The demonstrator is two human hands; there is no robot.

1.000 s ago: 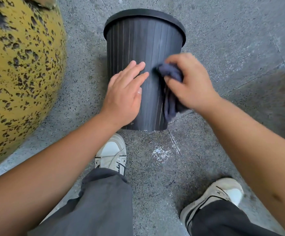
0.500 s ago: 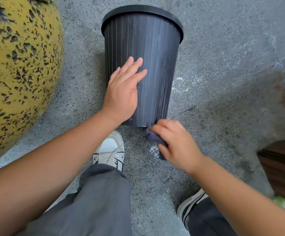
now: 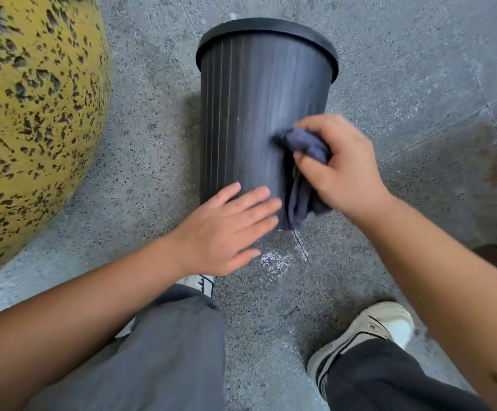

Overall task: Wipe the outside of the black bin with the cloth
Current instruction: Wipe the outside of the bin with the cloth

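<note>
— Where is the black bin (image 3: pixel 250 114)?

— Standing on the speckled grey floor (image 3: pixel 404 54), rim toward the far side; a large yellow pitted ball (image 3: pixel 30 114) sits left of the bin, apart from it.

— And the hands?

— The right hand (image 3: pixel 342 170) has its fingers curled round a bunched dark blue cloth (image 3: pixel 303 173), pressing it to the bin's near right side, with a tail of cloth hanging toward the bin's base; the left hand (image 3: pixel 226 232) lies flat, fingers straight and slightly spread, at the bin's near lower wall.

— Anything nearer than the bin?

— Two pale sneakers and grey trouser legs.
</note>
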